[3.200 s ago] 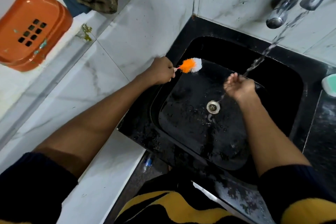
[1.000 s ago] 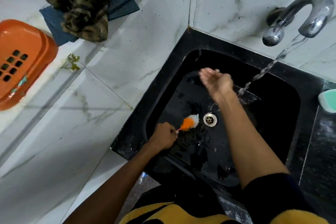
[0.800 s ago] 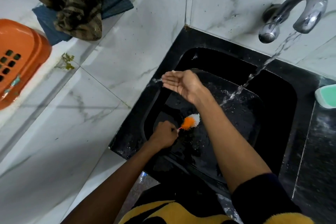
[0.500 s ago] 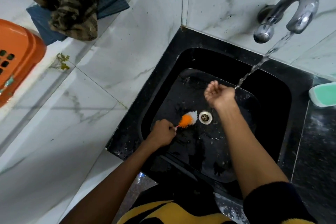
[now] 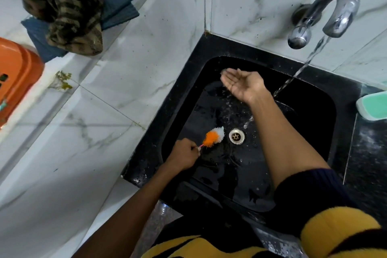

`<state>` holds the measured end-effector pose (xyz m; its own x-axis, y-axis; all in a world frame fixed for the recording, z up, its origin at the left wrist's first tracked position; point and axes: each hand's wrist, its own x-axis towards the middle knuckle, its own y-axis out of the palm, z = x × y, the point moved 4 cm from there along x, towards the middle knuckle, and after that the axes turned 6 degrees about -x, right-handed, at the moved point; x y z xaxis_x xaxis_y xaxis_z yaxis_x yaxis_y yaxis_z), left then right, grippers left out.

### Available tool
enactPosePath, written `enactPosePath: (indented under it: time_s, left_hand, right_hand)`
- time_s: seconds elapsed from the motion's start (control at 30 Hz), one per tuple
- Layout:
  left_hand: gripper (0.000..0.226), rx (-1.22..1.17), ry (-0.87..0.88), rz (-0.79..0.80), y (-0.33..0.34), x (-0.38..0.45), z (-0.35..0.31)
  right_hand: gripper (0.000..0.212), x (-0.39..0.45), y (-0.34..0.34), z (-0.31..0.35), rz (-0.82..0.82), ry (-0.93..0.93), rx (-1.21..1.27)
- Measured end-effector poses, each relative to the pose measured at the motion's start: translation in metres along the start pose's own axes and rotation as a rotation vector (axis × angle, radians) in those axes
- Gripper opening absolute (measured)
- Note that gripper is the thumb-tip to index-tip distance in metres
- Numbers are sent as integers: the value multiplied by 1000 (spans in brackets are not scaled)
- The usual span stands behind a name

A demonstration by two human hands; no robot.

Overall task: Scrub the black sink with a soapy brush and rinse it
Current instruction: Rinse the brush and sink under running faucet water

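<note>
The black sink (image 5: 314,123) is wet, with a metal drain (image 5: 236,136) in its floor. My left hand (image 5: 184,155) grips the handle of a small brush (image 5: 213,136) with orange and white bristles; the bristles lie just left of the drain. My right hand (image 5: 240,84) is held palm up, fingers straight and slightly cupped, over the sink's far left part. A chrome tap (image 5: 326,16) on the wall runs a stream of water (image 5: 293,81) that falls just right of that hand.
A teal soap dish (image 5: 372,104) sits on the black counter to the right. On the white marble ledge to the left lie an orange plastic container (image 5: 16,77) and a striped cloth (image 5: 62,12) over blue cloths (image 5: 117,0).
My right hand has swung from under the stream, where it was curled, to the far left of the sink and opened palm up. The left hand and brush have stayed beside the drain.
</note>
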<state>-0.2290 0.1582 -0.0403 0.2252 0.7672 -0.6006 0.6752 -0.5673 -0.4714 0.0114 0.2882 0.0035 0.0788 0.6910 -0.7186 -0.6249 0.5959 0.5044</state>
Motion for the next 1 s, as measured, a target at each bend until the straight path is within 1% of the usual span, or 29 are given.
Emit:
enactPosePath:
  time_s: [0.03,0.1,0.17,0.27,0.37,0.43,0.53,0.6,0.63,0.77,0.83,0.93,1.0]
  left_hand:
    - [36,-2,2,-4,-1,0,0]
    - [36,-4,8,-14,-3,0,0]
    - [36,-16,11,-36,-5,0,-1]
    - [35,-51,17,-95,-7,3,-4]
    - [33,-65,42,-171,-9,5,-12]
    - [32,-78,58,-210,-10,7,-17]
    - [32,-94,66,-219,-11,12,-26]
    - [32,-94,62,-213,-11,15,-29]
    - [32,-94,62,-212,-11,16,-31]
    - [31,-97,64,-211,-10,16,-35]
    - [31,-94,64,-212,-10,15,-35]
    - [30,-87,50,-212,-10,14,-34]
    - [30,-87,44,-207,-11,14,-33]
  right_hand:
    - [31,-2,6,4,27,-15,15]
    - [31,-4,4,8,-11,-53,71]
    - [32,-6,-15,4,-124,-69,136]
    - [36,-12,-53,-10,-293,-63,298]
    - [36,-14,-88,-23,-394,-29,443]
    - [34,-16,-100,-33,-436,29,461]
    - [35,-16,-96,-29,-473,70,369]
    - [41,-13,-82,-12,-444,32,341]
    - [43,-9,-71,-1,-396,-4,307]
    - [35,-8,-12,44,-82,-48,198]
    - [30,-13,15,60,13,-84,157]
    - [30,-16,27,67,36,-127,210]
    - [32,-18,18,59,-13,-137,220]
